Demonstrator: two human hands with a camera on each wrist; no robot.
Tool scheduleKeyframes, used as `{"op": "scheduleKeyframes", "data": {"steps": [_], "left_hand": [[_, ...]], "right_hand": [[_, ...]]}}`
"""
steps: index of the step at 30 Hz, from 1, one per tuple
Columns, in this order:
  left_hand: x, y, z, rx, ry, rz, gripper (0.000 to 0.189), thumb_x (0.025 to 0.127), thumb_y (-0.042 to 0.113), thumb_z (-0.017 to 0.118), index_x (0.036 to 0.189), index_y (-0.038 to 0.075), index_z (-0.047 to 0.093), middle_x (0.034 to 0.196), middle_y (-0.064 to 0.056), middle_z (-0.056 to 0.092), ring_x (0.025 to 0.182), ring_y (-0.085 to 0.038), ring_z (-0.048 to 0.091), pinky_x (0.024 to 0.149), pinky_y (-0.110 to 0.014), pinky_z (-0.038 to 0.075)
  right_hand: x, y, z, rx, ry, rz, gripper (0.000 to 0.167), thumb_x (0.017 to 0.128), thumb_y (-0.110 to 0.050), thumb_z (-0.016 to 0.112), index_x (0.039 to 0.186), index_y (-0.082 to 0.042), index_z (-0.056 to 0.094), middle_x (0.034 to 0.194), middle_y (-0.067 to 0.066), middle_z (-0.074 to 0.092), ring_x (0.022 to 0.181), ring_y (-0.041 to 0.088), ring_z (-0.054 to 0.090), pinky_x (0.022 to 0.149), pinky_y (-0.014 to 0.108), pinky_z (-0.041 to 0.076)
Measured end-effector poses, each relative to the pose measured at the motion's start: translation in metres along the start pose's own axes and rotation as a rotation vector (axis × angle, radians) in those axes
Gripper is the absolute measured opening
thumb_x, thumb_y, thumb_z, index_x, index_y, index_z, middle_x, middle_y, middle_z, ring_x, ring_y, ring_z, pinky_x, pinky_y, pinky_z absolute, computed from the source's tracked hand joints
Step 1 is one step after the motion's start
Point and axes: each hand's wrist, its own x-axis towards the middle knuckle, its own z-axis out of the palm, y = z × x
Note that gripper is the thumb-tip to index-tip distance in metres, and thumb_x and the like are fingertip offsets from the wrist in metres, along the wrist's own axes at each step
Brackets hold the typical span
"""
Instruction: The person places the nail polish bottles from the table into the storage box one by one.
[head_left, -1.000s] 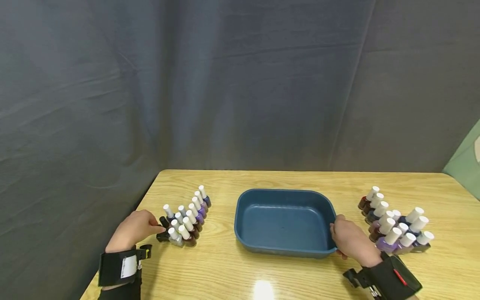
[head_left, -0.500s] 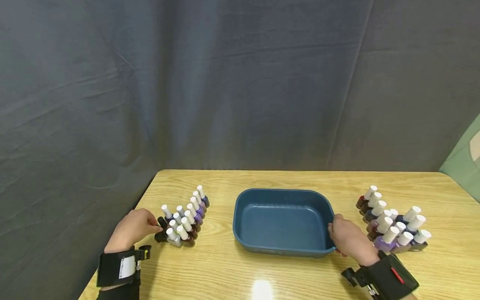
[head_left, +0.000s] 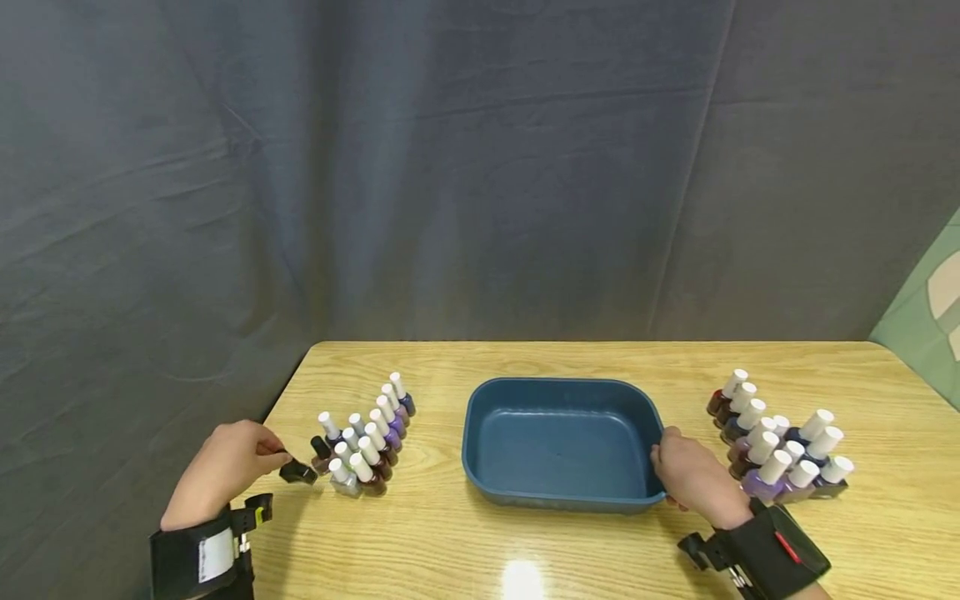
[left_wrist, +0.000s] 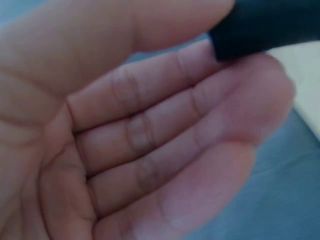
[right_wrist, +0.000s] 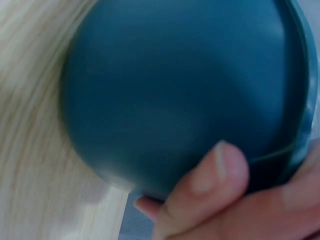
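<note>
My left hand (head_left: pixel 228 468) pinches a dark nail polish bottle (head_left: pixel 299 472), tilted, at the left side of the table. In the left wrist view its black cap (left_wrist: pixel 270 25) sits between thumb and fingertips; the rest lies out of frame. Just right of it, a cluster of nail polish bottles (head_left: pixel 364 450) stands upright, mostly white-capped, one black-capped (head_left: pixel 320 447). My right hand (head_left: pixel 699 477) grips the right end of a blue plastic bin (head_left: pixel 562 457), whose floor is bare. The right wrist view shows the thumb on the bin's outer wall (right_wrist: pixel 170 85) and fingers at the rim.
A second group of white-capped nail polish bottles (head_left: pixel 780 458) stands right of the bin, beyond my right wrist. The wooden table (head_left: pixel 420 542) reaches back to a dark grey curtain (head_left: pixel 487 183). Light green fabric (head_left: pixel 918 312) shows at the far right.
My left hand has moved left, drawing the dark bottle away from the cluster; a black-capped one stays behind. My right hand keeps its hold on the bin. The view has shifted slightly.
</note>
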Motion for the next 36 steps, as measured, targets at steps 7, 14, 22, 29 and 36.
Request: {"op": "scheduleKeyframes", "data": {"steps": [7, 14, 22, 29, 36], "left_hand": [[-0.030, 0.021, -0.022, 0.005, 0.280, 0.074, 0.015, 0.079, 0.018, 0.070, 0.087, 0.006, 0.070, 0.078, -0.005, 0.069, 0.063, -0.017, 0.061, 0.056, -0.033, 0.046], [-0.041, 0.061, -0.021, -0.048, 0.543, 0.219, 0.011, 0.074, 0.016, 0.075, 0.082, 0.009, 0.071, 0.071, -0.001, 0.069, 0.057, -0.014, 0.061, 0.052, -0.028, 0.045], [-0.024, 0.111, -0.003, -0.118, 0.536, 0.282, 0.007, 0.075, 0.017, 0.075, 0.077, 0.013, 0.070, 0.067, 0.004, 0.067, 0.057, -0.007, 0.060, 0.056, -0.026, 0.046], [-0.004, 0.162, 0.026, -0.148, 0.367, 0.369, 0.007, 0.080, 0.020, 0.070, 0.077, 0.014, 0.068, 0.064, 0.006, 0.062, 0.054, -0.003, 0.054, 0.053, -0.019, 0.042], [0.003, 0.191, 0.044, -0.112, 0.359, 0.484, 0.012, 0.082, 0.024, 0.068, 0.076, 0.013, 0.066, 0.060, 0.007, 0.055, 0.050, -0.002, 0.041, 0.052, -0.017, 0.034]], "right_hand": [[-0.001, -0.001, 0.001, 0.008, 0.016, -0.026, 0.023, 0.095, -0.008, 0.035, 0.095, 0.014, 0.041, 0.051, 0.006, 0.049, 0.040, 0.015, 0.044, 0.046, 0.028, 0.031], [-0.001, -0.002, 0.001, 0.011, 0.019, -0.024, 0.023, 0.095, -0.009, 0.036, 0.094, 0.014, 0.041, 0.051, 0.006, 0.049, 0.040, 0.015, 0.046, 0.046, 0.028, 0.032], [0.000, 0.000, -0.001, 0.000, 0.015, -0.013, 0.024, 0.095, -0.009, 0.036, 0.096, 0.014, 0.041, 0.053, 0.006, 0.050, 0.042, 0.016, 0.047, 0.047, 0.028, 0.033], [-0.001, 0.001, 0.000, -0.001, 0.017, -0.013, 0.024, 0.095, -0.009, 0.036, 0.097, 0.015, 0.041, 0.052, 0.006, 0.050, 0.041, 0.015, 0.047, 0.047, 0.028, 0.033], [-0.002, -0.001, 0.000, 0.015, 0.015, -0.006, 0.024, 0.094, -0.009, 0.036, 0.097, 0.014, 0.042, 0.052, 0.006, 0.050, 0.041, 0.015, 0.046, 0.047, 0.028, 0.032]]}}
